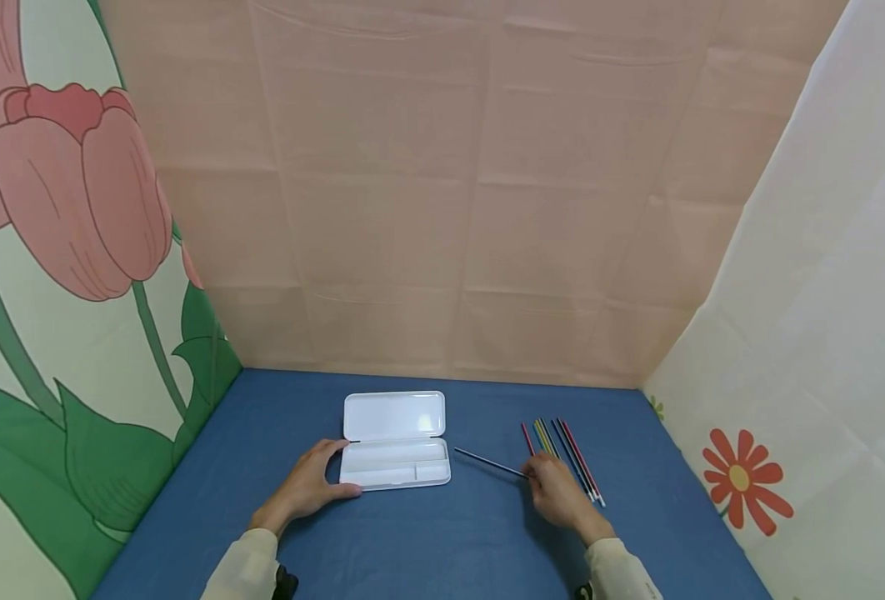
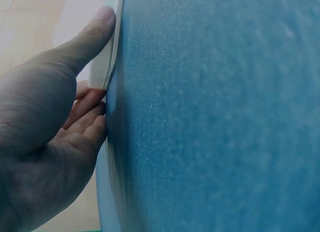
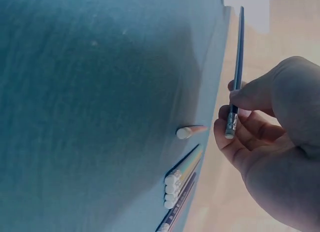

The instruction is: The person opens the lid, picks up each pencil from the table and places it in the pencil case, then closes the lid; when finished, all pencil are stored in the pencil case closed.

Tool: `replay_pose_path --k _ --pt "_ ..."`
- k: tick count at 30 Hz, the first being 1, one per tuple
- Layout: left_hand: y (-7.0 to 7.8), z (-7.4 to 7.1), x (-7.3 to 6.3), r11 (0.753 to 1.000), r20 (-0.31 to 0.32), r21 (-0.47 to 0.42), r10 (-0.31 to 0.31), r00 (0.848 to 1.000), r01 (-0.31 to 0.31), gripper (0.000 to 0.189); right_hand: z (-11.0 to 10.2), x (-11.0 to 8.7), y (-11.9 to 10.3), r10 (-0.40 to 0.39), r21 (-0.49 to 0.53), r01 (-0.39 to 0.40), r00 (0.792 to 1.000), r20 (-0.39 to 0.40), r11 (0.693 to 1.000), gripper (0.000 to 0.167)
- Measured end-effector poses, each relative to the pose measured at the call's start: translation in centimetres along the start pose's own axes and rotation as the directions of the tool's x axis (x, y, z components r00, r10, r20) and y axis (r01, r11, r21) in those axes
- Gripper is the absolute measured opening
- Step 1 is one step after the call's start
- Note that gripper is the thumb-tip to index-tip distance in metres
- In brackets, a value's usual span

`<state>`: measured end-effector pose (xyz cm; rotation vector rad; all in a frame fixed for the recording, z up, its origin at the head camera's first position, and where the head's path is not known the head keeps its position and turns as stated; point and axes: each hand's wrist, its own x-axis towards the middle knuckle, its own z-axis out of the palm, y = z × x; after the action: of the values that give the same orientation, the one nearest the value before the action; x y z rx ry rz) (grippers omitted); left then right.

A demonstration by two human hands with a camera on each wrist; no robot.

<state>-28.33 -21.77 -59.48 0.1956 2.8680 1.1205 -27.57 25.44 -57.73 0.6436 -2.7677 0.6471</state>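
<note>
A white pencil case (image 1: 382, 457) lies on the blue cloth with its lid (image 1: 395, 415) folded back. Inside the tray are partitions, and I see nothing stored there. My left hand (image 1: 309, 482) grips the case's left end, thumb at the front edge and fingers toward the hinge. The left wrist view shows the thumb against the white case wall (image 2: 100, 72). To the right of the case, my right hand (image 1: 558, 493) pinches a dark pencil (image 1: 487, 461) near its eraser end. Its far tip points toward the case, apart from it.
Several pencils lie side by side beyond and beside the right hand: a red one (image 1: 527, 437), yellow-green ones (image 1: 543, 435), and dark and red ones (image 1: 582, 462). Their white erasers (image 3: 172, 189) face me. A beige backdrop (image 1: 442, 250) rises behind the blue table cloth (image 1: 412, 550).
</note>
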Motion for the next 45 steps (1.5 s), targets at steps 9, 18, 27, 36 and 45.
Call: replay_pose_path --k 9,18,27,36,45 --pt "0.1 -0.1 -0.1 1.000 0.003 0.002 -0.002 1.000 0.002 0.099 -0.3 1.0 -1.1 -0.005 -0.001 0.005 1.000 -0.026 1.000 0.019" --pt "0.1 -0.1 0.1 1.000 0.002 -0.003 0.006 1.000 -0.006 0.099 0.1 2.5 -2.8 -0.065 0.014 0.066 0.997 -0.047 0.998 0.016" --pt "0.2 -0.2 -0.1 1.000 -0.003 0.000 0.001 1.000 -0.001 0.098 1.4 4.6 -4.3 -0.097 0.039 0.097 0.995 -0.005 0.995 0.020" --pt "0.2 -0.2 -0.1 1.000 -0.007 0.001 0.004 1.000 -0.004 0.098 3.1 6.8 -6.2 -0.126 0.048 0.124 0.991 0.040 0.991 0.021" --pt "0.1 -0.1 0.1 1.000 -0.004 0.003 0.001 1.000 -0.001 0.099 4.6 8.7 -8.0 -0.156 0.081 0.148 0.982 0.105 0.986 0.025"
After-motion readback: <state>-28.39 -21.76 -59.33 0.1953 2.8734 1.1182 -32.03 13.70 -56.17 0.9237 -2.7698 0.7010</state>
